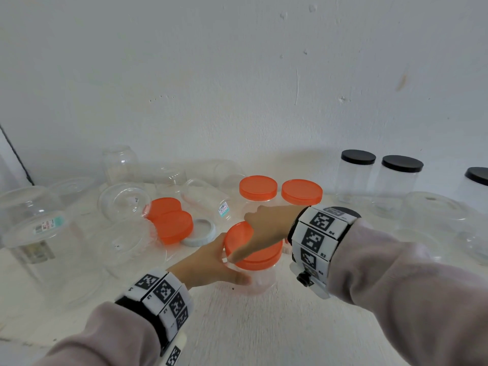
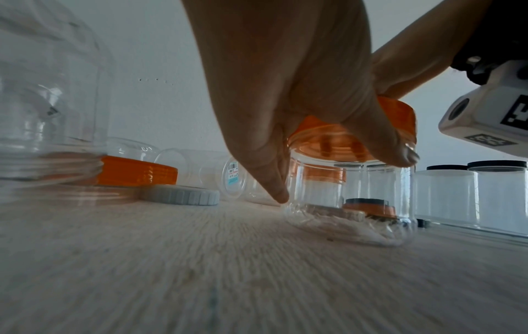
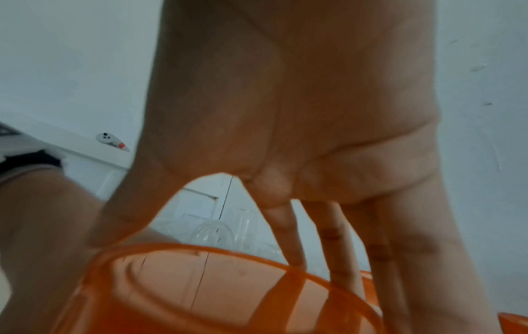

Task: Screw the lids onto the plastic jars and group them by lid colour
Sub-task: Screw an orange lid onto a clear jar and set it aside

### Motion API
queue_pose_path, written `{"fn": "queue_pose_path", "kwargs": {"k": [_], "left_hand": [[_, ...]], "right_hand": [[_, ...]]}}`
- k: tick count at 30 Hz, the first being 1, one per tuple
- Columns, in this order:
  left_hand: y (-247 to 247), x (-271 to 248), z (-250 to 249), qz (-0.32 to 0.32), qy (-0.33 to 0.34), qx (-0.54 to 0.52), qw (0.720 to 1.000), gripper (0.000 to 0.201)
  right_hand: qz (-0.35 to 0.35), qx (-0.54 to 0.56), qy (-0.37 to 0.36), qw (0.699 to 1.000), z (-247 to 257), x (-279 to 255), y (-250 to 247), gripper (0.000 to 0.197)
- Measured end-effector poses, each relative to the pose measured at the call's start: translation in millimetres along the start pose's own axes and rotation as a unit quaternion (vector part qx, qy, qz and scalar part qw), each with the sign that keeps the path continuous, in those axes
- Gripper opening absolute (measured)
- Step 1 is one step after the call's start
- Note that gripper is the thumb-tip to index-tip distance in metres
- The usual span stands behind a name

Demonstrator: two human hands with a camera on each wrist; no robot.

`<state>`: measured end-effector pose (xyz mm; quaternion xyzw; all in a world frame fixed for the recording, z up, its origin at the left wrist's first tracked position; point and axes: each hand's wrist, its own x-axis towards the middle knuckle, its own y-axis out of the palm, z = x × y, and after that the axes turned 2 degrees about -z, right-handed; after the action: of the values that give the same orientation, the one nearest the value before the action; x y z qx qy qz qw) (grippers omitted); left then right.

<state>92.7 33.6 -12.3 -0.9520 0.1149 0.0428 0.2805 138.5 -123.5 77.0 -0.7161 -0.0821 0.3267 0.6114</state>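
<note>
A clear plastic jar (image 1: 260, 282) stands on the pale wooden table near the front. My left hand (image 1: 232, 265) grips it round the shoulder, thumb in front and fingers behind. An orange lid (image 1: 261, 256) sits on its mouth, and my right hand (image 1: 244, 237) reaches over from the right and grips that lid by the rim, thumb on the near edge. The left wrist view shows the jar (image 2: 357, 203) under the lid (image 2: 400, 115). The right wrist view shows my fingers (image 3: 340, 244) spread over the lid (image 3: 214, 289).
Two orange-lidded jars (image 1: 258, 187) (image 1: 301, 191) stand behind. Three black-lidded jars (image 1: 358, 157) (image 1: 402, 163) (image 1: 478, 175) line the right back. Two loose orange lids (image 1: 174, 227) and a white lid (image 1: 199, 232) lie left of centre. Several open clear jars (image 1: 124, 199) crowd the left.
</note>
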Motion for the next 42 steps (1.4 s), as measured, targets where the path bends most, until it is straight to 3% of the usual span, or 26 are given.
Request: {"fn": "queue_pose_path", "kwargs": {"k": [6,9,14,17,20,23,28,32,35,37,42], "left_hand": [[0.5,0.4,1.0,0.004,-0.008,-0.013,1.0,0.104],[1.4,0.3,1.3,0.001,-0.006,-0.012,1.0,0.102],[0.8,0.7,1.1,0.002,-0.006,-0.007,1.0,0.1],[1.1,0.6,0.9,0.001,-0.005,-0.006,1.0,0.101],[1.6,0.1,0.5,-0.001,-0.002,-0.003,1.0,0.104],[1.4,0.3,0.5,-0.001,0.0,0.001,1.0,0.103],[1.0,0.7,1.1,0.004,0.0,-0.004,1.0,0.1],[1.2,1.4,1.8,0.002,-0.004,-0.01,1.0,0.103],[1.7,0.7,1.2,0.004,0.007,-0.014,1.0,0.107],[1.8,0.6,0.9,0.005,0.007,-0.011,1.0,0.105],[0.6,1.3,1.4,0.004,-0.003,-0.006,1.0,0.099]], "right_hand": [[0.038,0.015,-0.052,0.998,-2.4,-7.9,-15.0,0.098],[0.028,0.002,-0.037,0.999,-0.8,-5.9,-10.7,0.093],[0.014,-0.014,0.002,1.0,0.5,-4.3,-7.4,0.102],[0.031,-0.01,-0.027,0.999,0.9,-5.8,-10.7,0.106],[0.037,0.007,-0.058,0.998,1.6,-6.3,-12.3,0.098],[0.018,-0.004,-0.041,0.999,2.1,-3.1,-7.5,0.093],[0.005,-0.018,0.0,1.0,-0.1,0.1,-4.9,0.103],[0.041,0.031,-0.047,0.998,-1.5,-3.9,-10.5,0.103],[0.051,0.041,-0.063,0.996,-0.7,-4.3,-11.6,0.09],[0.038,0.03,-0.052,0.997,-0.5,-2.8,-8.3,0.086],[0.001,0.005,0.008,1.0,-0.9,0.7,-0.8,0.102]]}}
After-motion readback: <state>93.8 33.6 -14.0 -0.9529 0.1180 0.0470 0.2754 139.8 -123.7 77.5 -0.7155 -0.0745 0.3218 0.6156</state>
